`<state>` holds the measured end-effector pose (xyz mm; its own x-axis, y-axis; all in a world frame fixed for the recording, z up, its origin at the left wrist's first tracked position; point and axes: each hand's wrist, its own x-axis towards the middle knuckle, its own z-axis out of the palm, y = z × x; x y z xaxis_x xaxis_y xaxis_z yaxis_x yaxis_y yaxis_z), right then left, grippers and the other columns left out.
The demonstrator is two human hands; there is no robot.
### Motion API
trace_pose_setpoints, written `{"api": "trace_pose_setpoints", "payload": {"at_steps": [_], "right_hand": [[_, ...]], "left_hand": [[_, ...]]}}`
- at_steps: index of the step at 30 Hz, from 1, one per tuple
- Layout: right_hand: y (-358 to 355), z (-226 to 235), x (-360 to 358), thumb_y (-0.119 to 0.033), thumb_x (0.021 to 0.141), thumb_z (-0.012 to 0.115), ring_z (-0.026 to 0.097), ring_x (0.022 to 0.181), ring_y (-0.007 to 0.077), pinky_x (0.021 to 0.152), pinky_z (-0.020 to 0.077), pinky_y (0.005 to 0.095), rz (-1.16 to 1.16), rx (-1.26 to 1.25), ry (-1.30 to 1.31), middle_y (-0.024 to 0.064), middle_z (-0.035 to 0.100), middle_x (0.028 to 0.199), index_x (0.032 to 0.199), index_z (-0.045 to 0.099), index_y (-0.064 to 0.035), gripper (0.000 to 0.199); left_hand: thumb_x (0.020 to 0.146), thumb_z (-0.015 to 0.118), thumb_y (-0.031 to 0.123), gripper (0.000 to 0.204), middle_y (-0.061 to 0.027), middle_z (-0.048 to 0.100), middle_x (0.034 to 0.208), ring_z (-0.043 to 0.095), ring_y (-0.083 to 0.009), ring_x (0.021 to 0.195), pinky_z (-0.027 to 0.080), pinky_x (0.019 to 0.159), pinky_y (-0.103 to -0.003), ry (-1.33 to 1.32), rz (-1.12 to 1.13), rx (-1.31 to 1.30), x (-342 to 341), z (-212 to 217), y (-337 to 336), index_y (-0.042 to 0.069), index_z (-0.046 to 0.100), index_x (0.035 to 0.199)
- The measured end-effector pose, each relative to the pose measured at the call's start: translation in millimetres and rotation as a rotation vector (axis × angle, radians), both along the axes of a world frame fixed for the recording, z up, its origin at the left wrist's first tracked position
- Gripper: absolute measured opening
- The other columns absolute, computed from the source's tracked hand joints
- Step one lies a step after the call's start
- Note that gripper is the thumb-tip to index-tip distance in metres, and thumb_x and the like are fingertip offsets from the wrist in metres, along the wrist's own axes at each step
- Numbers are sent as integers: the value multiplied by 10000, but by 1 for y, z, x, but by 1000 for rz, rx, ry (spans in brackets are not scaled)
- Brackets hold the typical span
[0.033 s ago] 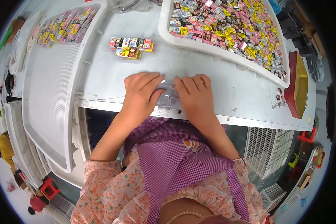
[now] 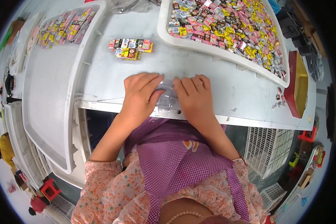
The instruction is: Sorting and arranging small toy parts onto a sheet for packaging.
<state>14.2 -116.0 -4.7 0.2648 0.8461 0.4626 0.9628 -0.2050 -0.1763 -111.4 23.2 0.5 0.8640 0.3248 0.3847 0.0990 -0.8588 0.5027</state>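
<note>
Clear plastic case [image 2: 165, 100] — left hand [image 2: 142, 91], right hand [image 2: 194, 95] holding it.

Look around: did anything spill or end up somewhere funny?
A few small bits lie loose on the table beside the red box. They look odd there because many other small pieces sit gathered inside the big white tray.

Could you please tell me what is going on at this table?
A person has the left hand and right hand on a clear plastic piece at the near edge of the table. Beyond the left hand sits a small cluster of colourful boxes. The right tray is full of loose little pieces in similar colours; the left tray has rows of them at its far end only.
</note>
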Motion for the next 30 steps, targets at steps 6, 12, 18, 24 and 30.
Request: {"api": "trace_pose_setpoints", "payload": {"at_steps": [6, 12, 18, 24, 30], "right_hand": [[0, 4, 0, -54, 739, 615, 538, 849, 233, 828, 441, 420, 59, 73, 13, 49, 547, 893, 922, 594, -39, 186], [-14, -1, 9, -14, 755, 601, 563, 795, 286, 745, 454, 396, -17, 118, 361, 84, 594, 855, 855, 541, -58, 125], [-43, 7, 43, -48, 810, 632, 555, 776, 295, 724, 442, 387, -282, 173, 633, 100, 609, 819, 902, 574, -60, 109], [-93, 21, 91, -55, 785, 671, 553, 822, 286, 756, 433, 360, -331, 6, 449, 102, 620, 829, 905, 615, -50, 132], [-99, 41, 107, -64, 783, 687, 558, 847, 289, 773, 441, 356, -371, 115, 285, 117, 624, 880, 929, 622, -12, 168]], "left_hand": [[712, 739, 88, 487, -82, 620, 1069, 544, -259, 1025, 347, 900, -379, -9, 13, -3, 0, 0, 0, 41, 595, 1176], [695, 776, 124, 656, -83, 593, 991, 523, -273, 972, 328, 902, -392, 28, 86, -51, -8, 5, 4, 54, 510, 1290], [725, 721, 46, 597, -71, 591, 955, 526, -253, 948, 333, 901, -381, 71, 85, -65, -14, 2, 14, 89, 531, 1289], [756, 634, -52, 372, -79, 599, 927, 553, -259, 898, 387, 859, -372, 72, 95, 42, -37, 12, 41, 133, 688, 1074], [764, 649, -41, 299, -116, 599, 941, 558, -292, 882, 447, 808, -373, 154, 262, 144, -56, 31, 54, 64, 674, 1043]]}}
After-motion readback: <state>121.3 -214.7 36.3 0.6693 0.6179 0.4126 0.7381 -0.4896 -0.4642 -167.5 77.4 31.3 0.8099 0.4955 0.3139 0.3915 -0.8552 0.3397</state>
